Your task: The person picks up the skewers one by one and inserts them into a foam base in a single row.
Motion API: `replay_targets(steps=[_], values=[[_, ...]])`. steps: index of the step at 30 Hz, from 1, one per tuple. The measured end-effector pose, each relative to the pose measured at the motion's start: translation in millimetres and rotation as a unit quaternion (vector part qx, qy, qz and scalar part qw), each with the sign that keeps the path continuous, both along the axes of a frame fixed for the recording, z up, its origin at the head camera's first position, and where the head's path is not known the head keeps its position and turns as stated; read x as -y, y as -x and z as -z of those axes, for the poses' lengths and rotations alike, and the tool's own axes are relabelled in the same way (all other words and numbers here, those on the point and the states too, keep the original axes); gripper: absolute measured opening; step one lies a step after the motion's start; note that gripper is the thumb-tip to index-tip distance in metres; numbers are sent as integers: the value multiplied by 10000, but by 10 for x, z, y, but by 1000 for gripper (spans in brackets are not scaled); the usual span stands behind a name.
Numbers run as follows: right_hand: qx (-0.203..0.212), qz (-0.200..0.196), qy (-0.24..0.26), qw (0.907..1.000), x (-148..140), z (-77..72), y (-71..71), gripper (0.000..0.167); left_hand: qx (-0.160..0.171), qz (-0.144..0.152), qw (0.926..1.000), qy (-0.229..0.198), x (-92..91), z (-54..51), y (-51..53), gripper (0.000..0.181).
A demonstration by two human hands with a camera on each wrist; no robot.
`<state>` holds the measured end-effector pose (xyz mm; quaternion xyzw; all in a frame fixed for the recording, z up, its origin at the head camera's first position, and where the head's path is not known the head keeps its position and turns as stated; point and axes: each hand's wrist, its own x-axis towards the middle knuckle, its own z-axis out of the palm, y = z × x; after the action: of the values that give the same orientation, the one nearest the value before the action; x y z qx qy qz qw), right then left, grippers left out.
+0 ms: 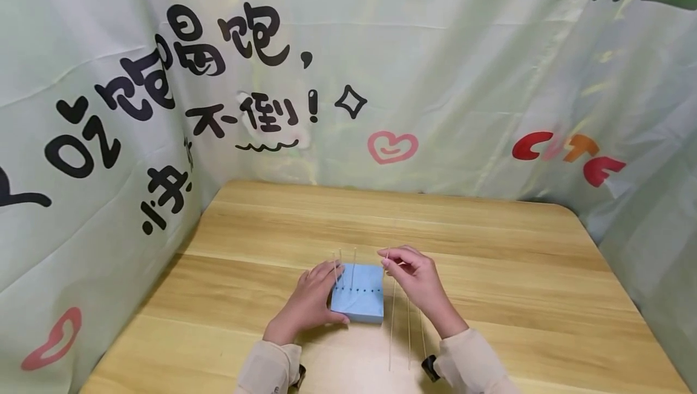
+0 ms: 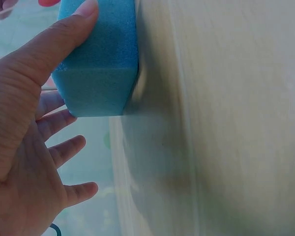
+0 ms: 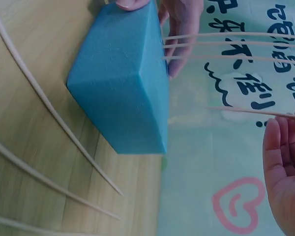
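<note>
A blue foam block (image 1: pixel 359 308) with a row of dark dots across its top sits on the table. My left hand (image 1: pixel 312 304) grips its left side, thumb at the near face and fingers towards the back. Three thin wooden sticks (image 3: pixel 211 44) stand upright in the left part of the dotted row. To the right of the block and above table height, my right hand (image 1: pixel 422 279) pinches another thin stick (image 3: pixel 246 111) between thumb and fingertips. The lower tip of that stick is apart from the block in the right wrist view.
Three loose sticks (image 1: pixel 409 333) lie on the wooden table (image 1: pixel 517 297), right of the block and partly under the right forearm. A printed pale curtain (image 1: pixel 463 79) hangs behind the table and along its sides.
</note>
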<state>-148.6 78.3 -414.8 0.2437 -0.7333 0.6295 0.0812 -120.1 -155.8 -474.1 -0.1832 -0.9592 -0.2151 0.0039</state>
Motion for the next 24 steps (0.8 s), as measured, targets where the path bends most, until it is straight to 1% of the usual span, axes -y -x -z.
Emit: replay_targets(steps=[4,11,14,18,21,24], values=[[60,6,-189,9998,80,30,15,12,15,10,10000,25,2,1,6,107],[-25,-2,-373,9993,200,97,41,8,-30,42,9999,111,7,10,13,107],[-56,9,-464,9989,248,-17,-19,7,-39,55,9999,141,6,7,17,107],[10,66,-703,9975,299,-191,-107,8,-46,69,9999,95,7,1,15,106],[72,101,-815,9966,323,-211,-113,8,-108,82,9999,62,8,6,13,105],[-39,109,-855,9963,340,-212,-106,8,-188,82,9998,68,11,12,15,105]])
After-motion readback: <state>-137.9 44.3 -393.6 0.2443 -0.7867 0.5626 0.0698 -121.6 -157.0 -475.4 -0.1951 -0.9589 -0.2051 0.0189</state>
